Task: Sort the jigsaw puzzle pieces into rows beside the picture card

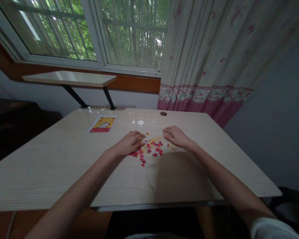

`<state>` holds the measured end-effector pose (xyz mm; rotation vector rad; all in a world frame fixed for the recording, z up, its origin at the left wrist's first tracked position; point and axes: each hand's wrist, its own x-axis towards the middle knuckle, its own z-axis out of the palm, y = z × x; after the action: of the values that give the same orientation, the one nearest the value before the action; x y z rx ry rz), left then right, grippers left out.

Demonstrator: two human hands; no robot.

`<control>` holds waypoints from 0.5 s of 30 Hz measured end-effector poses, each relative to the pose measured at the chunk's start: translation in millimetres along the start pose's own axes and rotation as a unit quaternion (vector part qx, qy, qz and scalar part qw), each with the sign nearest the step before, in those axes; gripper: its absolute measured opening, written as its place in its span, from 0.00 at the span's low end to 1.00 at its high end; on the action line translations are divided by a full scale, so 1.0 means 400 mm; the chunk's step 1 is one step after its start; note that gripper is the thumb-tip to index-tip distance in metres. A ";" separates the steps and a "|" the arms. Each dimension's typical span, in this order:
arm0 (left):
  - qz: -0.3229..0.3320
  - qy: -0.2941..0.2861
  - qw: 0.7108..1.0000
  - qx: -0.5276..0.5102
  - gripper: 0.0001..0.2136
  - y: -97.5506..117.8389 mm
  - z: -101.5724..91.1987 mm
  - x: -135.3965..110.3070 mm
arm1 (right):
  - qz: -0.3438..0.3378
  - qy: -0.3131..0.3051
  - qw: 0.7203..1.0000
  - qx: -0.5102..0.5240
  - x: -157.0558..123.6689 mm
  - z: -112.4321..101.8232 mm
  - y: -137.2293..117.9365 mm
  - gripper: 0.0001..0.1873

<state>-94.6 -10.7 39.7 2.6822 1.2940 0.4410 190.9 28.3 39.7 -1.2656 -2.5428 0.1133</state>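
A loose heap of small red and yellow jigsaw puzzle pieces (149, 146) lies on the pale wooden desk (64, 166). On the heap's left side rests my left hand (131, 142), fingers loosely bent and reaching over the nearest pieces. My right hand (176, 136) is at the heap's upper right, thumb and fingers apart, with a tiny piece close to its fingertips. A few yellow pieces (171, 146) lie below that hand. No piece is visibly gripped in either hand. Some pieces are partly covered by the left hand.
A printed picture card (103, 124), yellow and red with a spotted animal, lies at the back left. Behind it a raised shelf (69, 78) stands on black supports. A round cable hole (163, 114) sits near the back edge, before a curtain (201, 73) and window.
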 end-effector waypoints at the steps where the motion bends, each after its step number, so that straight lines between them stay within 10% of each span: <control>1: -0.008 -0.009 1.000 0.004 0.23 0.004 -0.010 -0.018 | 0.014 -0.012 1.000 0.000 -0.022 0.004 0.022 0.27; 5: -0.021 -0.044 0.997 0.056 0.45 0.039 0.000 -0.101 | 0.074 -0.086 0.994 -0.004 -0.075 0.039 0.060 0.37; 15: -0.124 -0.035 0.986 0.104 0.46 0.100 0.076 -0.100 | -0.021 -0.089 0.996 0.021 0.056 0.110 -0.103 0.41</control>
<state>-78.7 -66.6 12.3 2.6169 1.7105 0.1889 133.6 23.8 11.2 -1.2361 -2.6996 0.2804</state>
